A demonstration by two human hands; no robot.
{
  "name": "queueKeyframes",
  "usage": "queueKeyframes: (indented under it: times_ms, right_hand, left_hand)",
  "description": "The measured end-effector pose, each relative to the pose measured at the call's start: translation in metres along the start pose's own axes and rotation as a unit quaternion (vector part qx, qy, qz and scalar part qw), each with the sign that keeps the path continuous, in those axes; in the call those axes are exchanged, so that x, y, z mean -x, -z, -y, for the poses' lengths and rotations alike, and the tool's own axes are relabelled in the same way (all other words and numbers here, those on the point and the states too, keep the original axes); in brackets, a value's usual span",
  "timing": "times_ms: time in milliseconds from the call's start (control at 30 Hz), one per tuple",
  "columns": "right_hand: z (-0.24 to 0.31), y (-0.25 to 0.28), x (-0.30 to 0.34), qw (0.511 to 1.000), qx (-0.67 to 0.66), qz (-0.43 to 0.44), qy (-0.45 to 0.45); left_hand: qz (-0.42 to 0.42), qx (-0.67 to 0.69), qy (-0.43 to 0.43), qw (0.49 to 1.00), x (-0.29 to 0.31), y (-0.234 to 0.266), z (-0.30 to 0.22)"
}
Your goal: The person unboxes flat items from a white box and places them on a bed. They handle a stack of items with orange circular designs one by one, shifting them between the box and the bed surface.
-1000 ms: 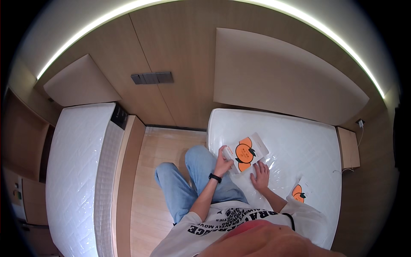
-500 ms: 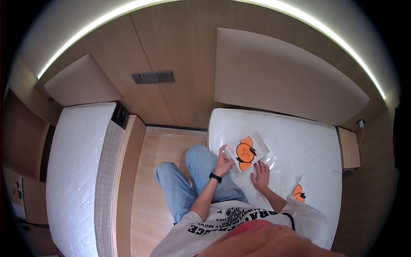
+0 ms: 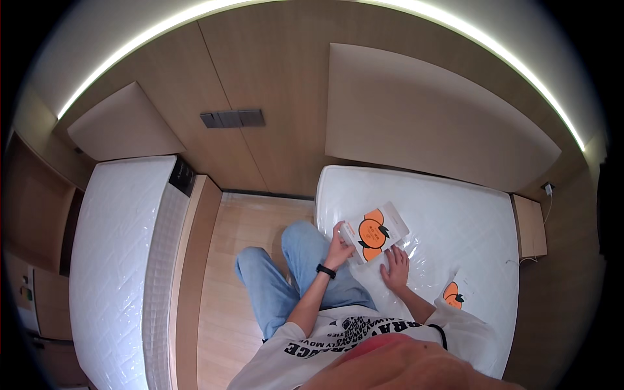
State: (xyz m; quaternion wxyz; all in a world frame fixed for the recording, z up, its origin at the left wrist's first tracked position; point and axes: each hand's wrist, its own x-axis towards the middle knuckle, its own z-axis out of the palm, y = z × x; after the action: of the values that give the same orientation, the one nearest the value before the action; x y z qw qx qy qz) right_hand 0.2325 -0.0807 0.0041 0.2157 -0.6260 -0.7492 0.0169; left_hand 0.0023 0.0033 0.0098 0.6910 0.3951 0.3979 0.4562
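Note:
A white cardboard box printed with orange fruit and green leaves lies tilted on the plastic-wrapped mattress, right of my knees. My left hand, with a black band at the wrist, grips the box's left end. Fingers stretched out, my right hand rests by the box's near right corner; whether the fingertips touch it I cannot tell. Close to my right sleeve is a second white piece with the same orange print, partly hidden by the sleeve, so its shape is unclear.
Across the wooden floor at the left stands another wrapped mattress on a wooden bed frame. Padded headboards line the far wall. A bedside cabinet stands at the right, with a charger cable hanging above it.

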Motion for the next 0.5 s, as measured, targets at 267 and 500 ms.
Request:
queueKeyframes:
  times_ms: [267,500]
  right_hand:
    - [-0.0014,-0.0006,0.0018,1.0,0.001,0.013,-0.005]
    - [-0.0012,-0.0016,0.0013,1.0,0.001,0.01,-0.004]
  left_hand:
    - [-0.017,0.001,0.004,1.0,-0.0024,-0.0013,0.0045]
    - [-0.026,0.026,-0.011,0.999,-0.0019,-0.0043,0.0042]
